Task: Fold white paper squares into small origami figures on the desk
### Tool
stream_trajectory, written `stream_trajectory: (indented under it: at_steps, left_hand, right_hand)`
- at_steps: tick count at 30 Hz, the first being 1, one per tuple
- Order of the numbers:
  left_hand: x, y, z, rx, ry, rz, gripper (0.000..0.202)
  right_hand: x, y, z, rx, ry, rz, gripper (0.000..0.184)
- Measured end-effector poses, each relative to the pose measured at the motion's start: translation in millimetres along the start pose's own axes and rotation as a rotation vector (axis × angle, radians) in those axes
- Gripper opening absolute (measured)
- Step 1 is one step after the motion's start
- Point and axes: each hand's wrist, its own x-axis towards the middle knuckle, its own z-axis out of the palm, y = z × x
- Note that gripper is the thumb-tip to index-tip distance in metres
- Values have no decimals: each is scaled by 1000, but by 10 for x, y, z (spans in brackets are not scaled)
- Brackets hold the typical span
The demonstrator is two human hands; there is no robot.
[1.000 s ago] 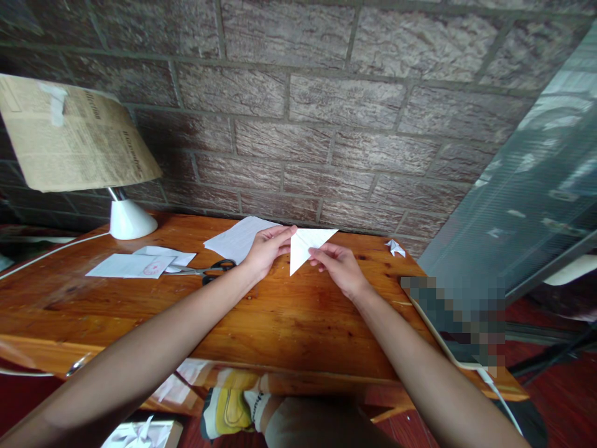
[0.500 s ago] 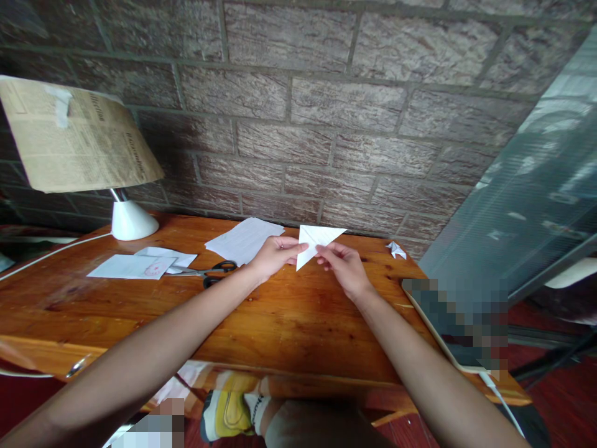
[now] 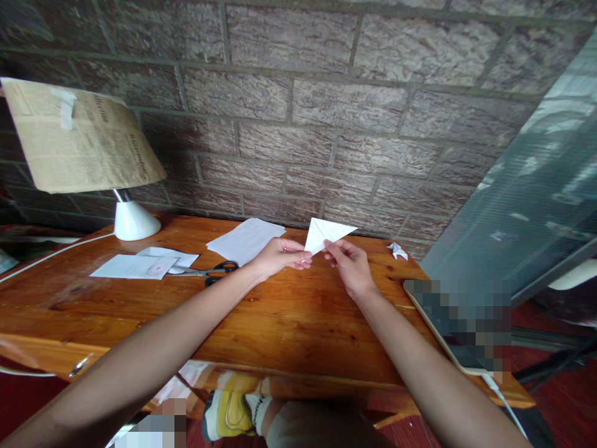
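Triangle (image 3: 330, 233): shifted right and turned since the earlier frame; at the far side of the desk (image 3: 298, 330), between both hands.
Left hand (image 3: 283, 256): pinches its near corner.
Right hand (image 3: 351, 264): pinches its near edge.
Scissors (image 3: 205, 272): left of the left hand.
Sheets (image 3: 245, 239): far left, beyond the left hand.
Folded paper (image 3: 398, 251): far right.
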Motion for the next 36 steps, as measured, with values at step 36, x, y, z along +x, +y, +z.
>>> stream_trajectory:
  at_steps: [36]
  left_hand:
    - [42,-10,-42,-147,156,166,39]
  right_hand:
    - [-58,-23,21,-48,-227,135,35]
